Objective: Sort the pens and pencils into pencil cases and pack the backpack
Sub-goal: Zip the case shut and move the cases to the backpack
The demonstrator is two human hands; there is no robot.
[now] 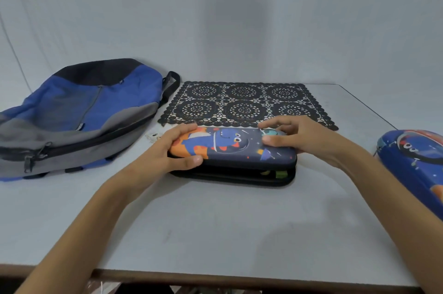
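A dark blue pencil case (235, 147) with a cartoon dinosaur print lies in the middle of the white table (215, 221). Its lid is almost down, with a narrow gap along the front where something green and yellow shows inside. My left hand (177, 149) grips the case's left end, thumb on the front edge. My right hand (299, 136) rests on the right end of the lid, fingers spread over it. A second blue pencil case (414, 164) lies closed at the right edge. A blue, grey and black backpack (76, 118) lies flat at the left, its zipper shut.
A black lace placemat (244, 102) lies just behind the pencil case. A small white scrap (153, 136) sits between the backpack and the case. The table's front edge runs along the bottom, and its right edge slants behind the second case.
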